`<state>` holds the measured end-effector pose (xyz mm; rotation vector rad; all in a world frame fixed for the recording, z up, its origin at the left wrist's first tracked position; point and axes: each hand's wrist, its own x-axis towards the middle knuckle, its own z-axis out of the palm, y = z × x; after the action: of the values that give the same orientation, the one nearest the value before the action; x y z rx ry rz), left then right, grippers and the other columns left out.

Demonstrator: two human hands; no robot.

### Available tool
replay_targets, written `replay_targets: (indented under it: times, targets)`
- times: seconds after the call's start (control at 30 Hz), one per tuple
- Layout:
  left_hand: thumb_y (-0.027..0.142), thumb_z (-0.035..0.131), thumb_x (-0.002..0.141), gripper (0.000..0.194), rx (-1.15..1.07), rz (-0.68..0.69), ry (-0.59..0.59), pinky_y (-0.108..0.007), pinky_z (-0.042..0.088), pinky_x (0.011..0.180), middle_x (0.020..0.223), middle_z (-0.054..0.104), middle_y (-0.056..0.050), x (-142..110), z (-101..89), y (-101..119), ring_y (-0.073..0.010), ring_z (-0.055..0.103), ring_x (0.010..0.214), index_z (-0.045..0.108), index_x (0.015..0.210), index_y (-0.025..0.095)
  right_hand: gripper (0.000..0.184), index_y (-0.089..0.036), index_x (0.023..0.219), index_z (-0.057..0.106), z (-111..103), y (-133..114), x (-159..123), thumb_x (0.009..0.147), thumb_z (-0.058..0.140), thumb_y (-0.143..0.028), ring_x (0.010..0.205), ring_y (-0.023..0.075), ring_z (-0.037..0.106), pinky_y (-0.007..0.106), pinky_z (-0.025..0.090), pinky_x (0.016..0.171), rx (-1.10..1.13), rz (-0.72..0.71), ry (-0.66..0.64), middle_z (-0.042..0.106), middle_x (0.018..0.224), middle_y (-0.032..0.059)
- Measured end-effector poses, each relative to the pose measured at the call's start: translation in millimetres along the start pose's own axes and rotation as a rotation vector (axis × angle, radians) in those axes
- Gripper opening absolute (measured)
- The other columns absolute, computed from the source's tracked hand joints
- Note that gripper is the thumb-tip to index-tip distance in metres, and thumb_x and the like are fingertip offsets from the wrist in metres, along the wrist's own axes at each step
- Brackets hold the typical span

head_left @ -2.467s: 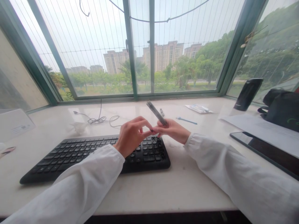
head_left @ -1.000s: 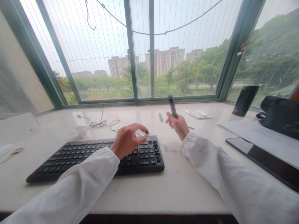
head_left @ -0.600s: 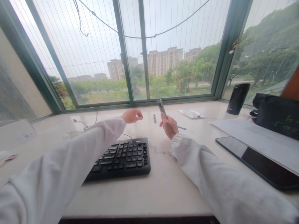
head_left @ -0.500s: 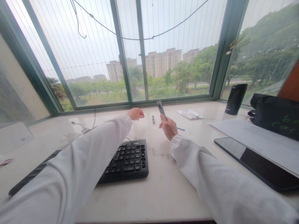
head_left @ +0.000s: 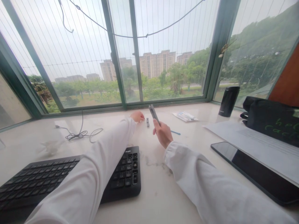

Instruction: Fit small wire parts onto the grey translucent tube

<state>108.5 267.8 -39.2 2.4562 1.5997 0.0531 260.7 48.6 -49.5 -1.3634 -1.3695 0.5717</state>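
Fingers point(head_left: 157, 126) around slim grey device point(head_left: 153, 113), black keyboard point(head_left: 126, 177) nearby.

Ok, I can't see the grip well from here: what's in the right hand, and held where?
The right hand holds a slim grey stick-shaped device by its lower end, gripped in the fingers, with the upper end sticking out free.

Green lettering runs across the black bag point(head_left: 268, 121), in two lines that read roughly "hel" over "cac", with the ends cut off at the frame edge. The black keyboard point(head_left: 77, 177) carries a tiny white brand mark above its number pad, perhaps "Ruijie", but too small to be sure. The black cylinder point(head_left: 229, 101) shows a faint mark, and the printed packet point(head_left: 185, 116) has print; neither is legible.
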Motion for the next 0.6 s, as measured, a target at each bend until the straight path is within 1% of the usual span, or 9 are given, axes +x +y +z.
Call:
replay_targets:
  times: [0.17, 0.33, 0.5, 0.6]
  targets:
    - [0.035, 0.057, 0.094, 0.033, -0.028, 0.018, 0.021, -0.041, 0.053, 0.088, 0.122, 0.059, -0.009, 5, 6.0, -8, -0.0214, 0.061, 0.104, 0.057, 0.122, 0.016, 0.054, -0.021, 0.051, 0.051, 1, 0, 0, 0.092, 0.039, -0.056, 0.057, 0.016, 0.053, 0.027, 0.034, 0.059, 0.02, -0.006, -0.011, 0.058, 0.052, -0.0001]
    - [0.034, 0.057, 0.094, 0.033, -0.049, 0.004, 0.055, -0.042, 0.053, 0.088, 0.122, 0.059, -0.01, 6, 6.1, -11, -0.021, 0.061, 0.104, 0.057, 0.122, 0.016, 0.059, -0.021, 0.051, 0.051, 0, 0, 1, 0.091, 0.037, -0.062, 0.057, 0.0161, 0.052, 0.028, 0.034, 0.059, 0.021, 0.009, -0.006, 0.058, 0.052, 0.0003]
    - [0.035, 0.057, 0.094, 0.034, -0.083, -0.002, 0.074, -0.042, 0.053, 0.088, 0.122, 0.059, -0.01, -2, 2.1, -13, -0.0213, 0.061, 0.104, 0.056, 0.123, 0.016, 0.059, -0.021, 0.053, 0.051, 2, 2, 2, 0.092, 0.035, -0.063, 0.056, 0.0156, 0.051, 0.028, 0.035, 0.059, 0.079, -0.001, 0.028, 0.059, 0.053, 0.0001]
    - [0.034, 0.057, 0.094, 0.034, -0.094, -0.002, 0.078, -0.042, 0.053, 0.088, 0.122, 0.059, -0.01, -8, 2.4, -12, -0.0212, 0.061, 0.104, 0.056, 0.123, 0.016, 0.058, -0.021, 0.052, 0.05, 3, 1, 1, 0.092, 0.037, -0.062, 0.055, 0.0155, 0.051, 0.028, 0.034, 0.058, 0.095, -0.023, 0.018, 0.059, 0.052, 0.0]
